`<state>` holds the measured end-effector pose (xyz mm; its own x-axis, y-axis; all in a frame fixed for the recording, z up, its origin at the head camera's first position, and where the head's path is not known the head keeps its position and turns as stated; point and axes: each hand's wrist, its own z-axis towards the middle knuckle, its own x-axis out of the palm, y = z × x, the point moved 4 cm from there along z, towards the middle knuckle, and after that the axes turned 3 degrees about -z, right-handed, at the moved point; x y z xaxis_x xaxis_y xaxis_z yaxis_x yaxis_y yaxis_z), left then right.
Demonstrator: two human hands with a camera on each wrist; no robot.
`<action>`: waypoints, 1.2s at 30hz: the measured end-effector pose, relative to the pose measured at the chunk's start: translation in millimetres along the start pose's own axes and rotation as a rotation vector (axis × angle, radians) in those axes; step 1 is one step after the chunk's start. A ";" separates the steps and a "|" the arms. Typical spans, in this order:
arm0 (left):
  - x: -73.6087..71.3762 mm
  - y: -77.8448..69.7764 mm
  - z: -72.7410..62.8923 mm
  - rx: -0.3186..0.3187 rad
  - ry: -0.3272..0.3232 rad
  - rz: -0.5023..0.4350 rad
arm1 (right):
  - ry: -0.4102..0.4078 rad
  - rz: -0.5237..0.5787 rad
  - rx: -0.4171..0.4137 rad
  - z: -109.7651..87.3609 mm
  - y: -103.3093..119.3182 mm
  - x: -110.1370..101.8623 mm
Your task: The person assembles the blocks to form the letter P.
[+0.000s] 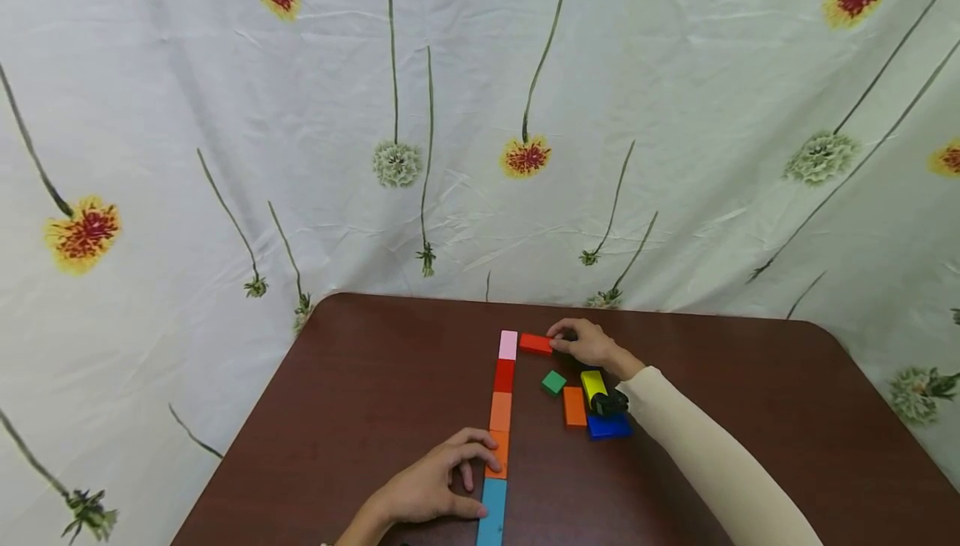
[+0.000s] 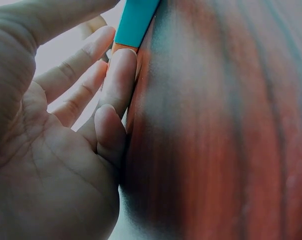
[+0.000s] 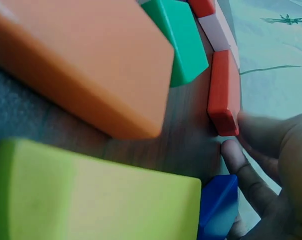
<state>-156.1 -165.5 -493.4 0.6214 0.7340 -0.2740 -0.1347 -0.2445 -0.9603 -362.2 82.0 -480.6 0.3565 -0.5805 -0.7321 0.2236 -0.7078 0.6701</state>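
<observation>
A line of flat blocks runs away from me in the head view: a light blue block point(image 1: 492, 513), an orange block point(image 1: 497, 454), a salmon block point(image 1: 500, 411), a red block point(image 1: 504, 376) and a pink block point(image 1: 508, 344). My left hand point(image 1: 435, 479) rests along the near part. Its fingertips touch the orange block and its thumb the light blue one. To the right of the pink block lies a second red block point(image 1: 536, 343). My right hand point(image 1: 588, 343) touches that block's right end with thumb and fingertip, also seen in the right wrist view point(image 3: 270, 165).
Right of the line lie a green block point(image 1: 553, 383), another orange block point(image 1: 574, 407), a yellow block point(image 1: 592, 383) and a dark blue block point(image 1: 609, 427). A small black device point(image 1: 609, 403) sits at my right wrist. Behind the brown table point(image 1: 360, 379) hangs a flowered white cloth point(image 1: 465, 221).
</observation>
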 end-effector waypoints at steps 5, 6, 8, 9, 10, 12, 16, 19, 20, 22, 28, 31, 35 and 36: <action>0.3 0.5 -1.3 -0.006 0.001 -0.003 | -0.001 -0.036 0.012 -0.5 1.9 2.0; 0.2 0.4 -1.4 -0.005 -0.001 -0.005 | -0.003 -0.041 0.014 -0.7 2.6 2.2; 0.1 0.2 -1.6 -0.005 -0.002 -0.009 | -0.007 -0.055 0.016 -1.2 4.2 2.1; 0.1 0.3 -1.6 -0.007 -0.001 -0.011 | -0.007 -0.058 0.019 -1.4 4.7 2.1; 0.2 0.4 -1.6 -0.009 0.001 -0.014 | -0.008 -0.064 0.022 -1.7 5.1 2.1; 0.1 0.4 -1.5 -0.013 0.002 -0.019 | -0.008 -0.067 0.023 -2.2 5.6 2.2; -0.7 0.1 -1.0 -0.006 0.001 -0.006 | -0.011 -0.054 0.021 -1.9 5.5 1.7; -1.4 -0.5 -0.4 -0.003 -0.002 -0.001 | -0.017 -0.042 0.017 -1.3 5.6 0.9; -1.5 -0.7 -0.3 -0.004 -0.002 -0.002 | -0.017 -0.039 0.016 -1.1 5.6 0.8; -1.6 -1.1 0.0 -0.008 -0.005 -0.004 | -0.017 -0.036 0.018 -0.7 5.6 0.8; -1.5 -1.4 0.5 -0.007 -0.007 -0.001 | -0.012 -0.046 0.014 -1.1 4.7 2.4; -1.3 -1.0 1.0 0.000 -0.006 0.002 | -0.012 -0.049 0.004 -1.2 3.7 3.6; -1.1 -0.1 1.5 0.011 -0.002 0.005 | -0.013 -0.047 0.004 -0.9 2.6 4.4; -1.0 0.2 1.6 0.013 -0.001 0.004 | -0.013 -0.046 0.007 -1.1 2.7 4.3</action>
<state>-158.1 -165.3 -493.5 0.6200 0.7335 -0.2784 -0.1471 -0.2398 -0.9596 -359.1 78.0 -481.7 0.3346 -0.5525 -0.7634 0.2329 -0.7365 0.6351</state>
